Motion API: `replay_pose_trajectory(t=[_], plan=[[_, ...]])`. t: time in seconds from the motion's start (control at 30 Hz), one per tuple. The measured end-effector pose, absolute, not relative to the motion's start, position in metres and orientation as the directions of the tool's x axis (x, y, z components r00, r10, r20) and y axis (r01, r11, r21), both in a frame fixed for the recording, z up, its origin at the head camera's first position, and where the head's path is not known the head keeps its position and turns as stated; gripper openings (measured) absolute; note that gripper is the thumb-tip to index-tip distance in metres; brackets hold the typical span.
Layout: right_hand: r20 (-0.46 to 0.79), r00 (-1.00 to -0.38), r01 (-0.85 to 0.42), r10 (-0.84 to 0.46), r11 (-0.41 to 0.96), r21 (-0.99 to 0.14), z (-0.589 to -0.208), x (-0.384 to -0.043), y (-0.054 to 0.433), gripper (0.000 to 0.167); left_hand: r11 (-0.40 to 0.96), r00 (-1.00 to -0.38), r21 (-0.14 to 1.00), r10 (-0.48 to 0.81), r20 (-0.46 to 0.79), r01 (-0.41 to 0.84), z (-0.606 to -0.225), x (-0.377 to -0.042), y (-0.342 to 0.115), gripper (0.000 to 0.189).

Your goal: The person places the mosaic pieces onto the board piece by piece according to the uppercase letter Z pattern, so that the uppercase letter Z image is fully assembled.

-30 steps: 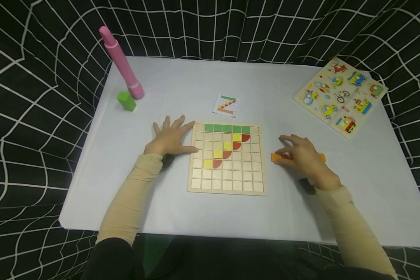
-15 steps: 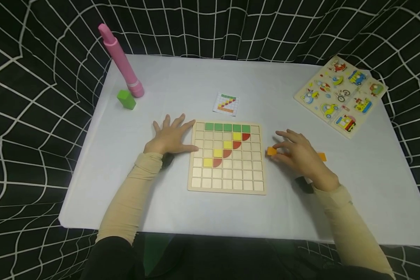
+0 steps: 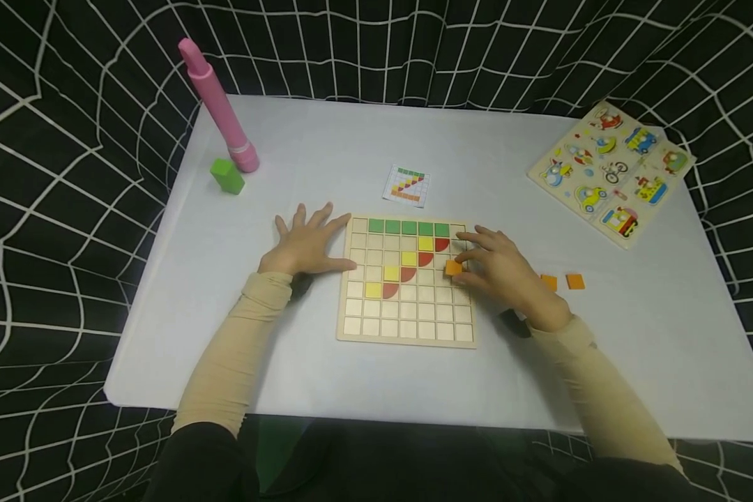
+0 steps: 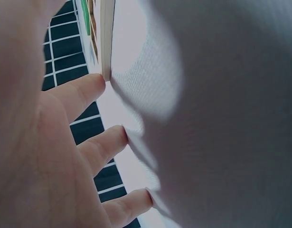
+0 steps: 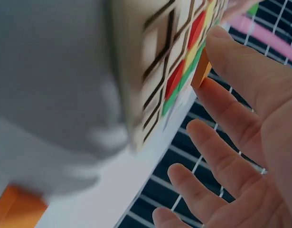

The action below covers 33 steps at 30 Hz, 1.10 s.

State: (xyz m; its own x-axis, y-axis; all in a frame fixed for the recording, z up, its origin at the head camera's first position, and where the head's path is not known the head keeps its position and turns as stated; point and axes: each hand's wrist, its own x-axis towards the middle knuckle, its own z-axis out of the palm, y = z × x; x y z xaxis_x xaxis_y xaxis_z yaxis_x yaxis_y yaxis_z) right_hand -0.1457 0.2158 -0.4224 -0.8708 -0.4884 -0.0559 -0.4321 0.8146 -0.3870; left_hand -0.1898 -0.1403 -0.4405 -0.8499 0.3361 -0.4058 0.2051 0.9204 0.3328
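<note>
My right hand (image 3: 502,272) pinches an orange square tile (image 3: 454,268) between thumb and index finger, above the right side of the wooden grid board (image 3: 408,336). In the right wrist view that orange tile (image 5: 201,67) is seen edge-on between the fingertips. With fingers spread, my left hand (image 3: 304,247) rests at the board's left edge, thumb and index finger touching it. On the board lie a row of green tiles (image 3: 409,228) along the top and a diagonal of yellow tiles (image 3: 392,273) paired with red quarter-round tiles (image 3: 408,274).
Two orange tiles (image 3: 575,282) lie right of my right hand. A small pattern card (image 3: 406,186) sits behind the board. A picture puzzle board (image 3: 611,171) is at the back right. At the left stand a green block (image 3: 228,176) and a pink tube (image 3: 219,108). Netting surrounds the table.
My right hand has picked up an orange tile from the right and carried it left over the board, uncovering two other orange tiles. The left hand has stayed in place.
</note>
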Motion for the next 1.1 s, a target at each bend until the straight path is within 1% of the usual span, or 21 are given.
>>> replay_pose_trajectory(t=[0.23,0.43,0.57,0.7,0.83,0.97,1.1], plan=[[-0.018,-0.836,-0.493,-0.548,0.766,-0.412,-0.428,-0.145,0.191,0.033,0.921,-0.848,0.335,0.333,-0.411,0.199,-0.44,-0.189,-0.14,0.1],[0.013,-0.762,-0.601,-0.647,0.701,-0.384,-0.428,-0.139,0.165,0.027,0.921,-0.849,0.337,0.333,-0.41,0.198,-0.44,-0.188,-0.141,0.099],[0.018,-0.724,-0.642,-0.689,0.664,-0.383,-0.428,-0.133,0.148,0.026,0.919,-0.846,0.34,0.336,-0.413,0.199,-0.44,-0.188,-0.141,0.099],[0.001,-0.697,-0.667,-0.717,0.648,-0.368,-0.429,-0.129,0.131,0.029,0.92,-0.844,0.338,0.336,-0.418,0.199,-0.44,-0.188,-0.142,0.1],[-0.042,-0.666,-0.697,-0.745,0.642,-0.319,-0.432,-0.125,0.117,0.03,0.921,-0.843,0.328,0.341,-0.416,0.211,-0.44,-0.19,-0.142,0.099],[-0.074,-0.662,-0.704,-0.746,0.652,-0.281,-0.433,-0.122,0.105,0.029,0.921,-0.843,0.325,0.343,-0.415,0.214,-0.441,-0.191,-0.142,0.099],[-0.063,-0.671,-0.706,-0.738,0.663,-0.248,-0.433,-0.119,0.099,0.027,0.922,-0.843,0.324,0.341,-0.416,0.214,-0.441,-0.192,-0.143,0.099]])
